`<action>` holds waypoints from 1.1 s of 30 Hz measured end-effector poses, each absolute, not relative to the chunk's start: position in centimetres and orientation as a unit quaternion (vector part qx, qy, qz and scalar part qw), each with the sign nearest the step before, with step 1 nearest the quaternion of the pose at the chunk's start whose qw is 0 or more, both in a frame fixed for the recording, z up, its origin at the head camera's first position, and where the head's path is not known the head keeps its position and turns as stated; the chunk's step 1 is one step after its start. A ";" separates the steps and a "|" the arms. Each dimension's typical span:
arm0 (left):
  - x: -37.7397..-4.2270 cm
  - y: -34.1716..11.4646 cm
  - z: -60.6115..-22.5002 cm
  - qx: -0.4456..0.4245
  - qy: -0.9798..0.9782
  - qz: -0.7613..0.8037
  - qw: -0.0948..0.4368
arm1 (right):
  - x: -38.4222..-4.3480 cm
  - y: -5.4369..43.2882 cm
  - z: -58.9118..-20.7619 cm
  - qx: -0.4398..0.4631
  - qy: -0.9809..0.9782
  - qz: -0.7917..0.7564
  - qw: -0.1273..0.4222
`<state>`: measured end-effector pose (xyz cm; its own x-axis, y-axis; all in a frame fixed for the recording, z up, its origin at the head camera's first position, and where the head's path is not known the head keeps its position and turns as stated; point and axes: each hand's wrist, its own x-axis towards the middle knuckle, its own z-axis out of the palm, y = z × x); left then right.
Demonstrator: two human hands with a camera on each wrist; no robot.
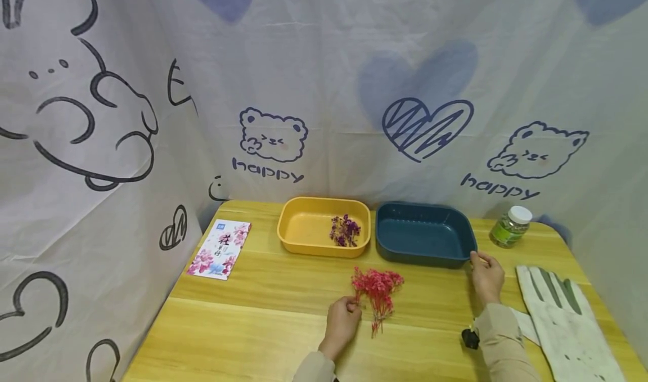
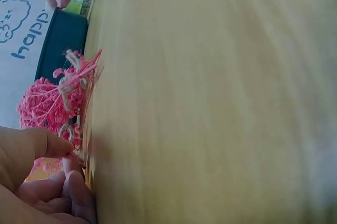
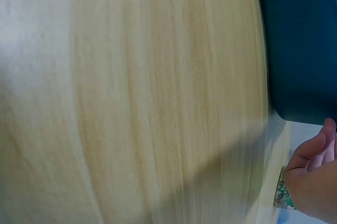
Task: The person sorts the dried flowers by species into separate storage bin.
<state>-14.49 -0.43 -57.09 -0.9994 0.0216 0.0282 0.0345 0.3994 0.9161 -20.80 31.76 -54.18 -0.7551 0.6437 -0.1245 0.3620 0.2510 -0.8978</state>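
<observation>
A bunch of pink dried flowers (image 1: 377,285) lies on the table, stems toward the front. My left hand (image 1: 342,321) is at its left edge; in the left wrist view, thumb and fingertip (image 2: 63,148) pinch at the bunch, beside a loop of beige twine. Exactly which strand they hold I cannot tell. At the front right corner of the dark blue tray (image 1: 420,258), my right hand (image 1: 487,278) grips the rim between thumb and fingers. The right wrist view shows the tray's side (image 3: 300,50) with the right hand (image 3: 316,179) at its corner.
A yellow tray (image 1: 324,251) holding purple dried flowers (image 1: 345,231) stands left of the blue one. A floral packet (image 1: 220,250) lies at the left. At the right are a white-lidded jar (image 1: 510,227), a pale glove (image 1: 567,326) and a small black object (image 1: 470,338).
</observation>
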 end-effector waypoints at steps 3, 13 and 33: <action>-14.5 -0.6 -56.9 -0.010 -0.829 -0.558 -0.018 | -20.8 31.8 -54.2 -0.322 -0.781 0.518 0.134; -14.6 -0.9 -57.0 -0.002 -0.810 -0.585 -0.038 | -20.7 31.7 -53.9 -0.320 -0.784 0.515 0.132; -14.6 -1.6 -57.2 -0.013 -0.764 -0.644 -0.044 | -20.6 31.6 -54.0 -0.318 -0.785 0.515 0.135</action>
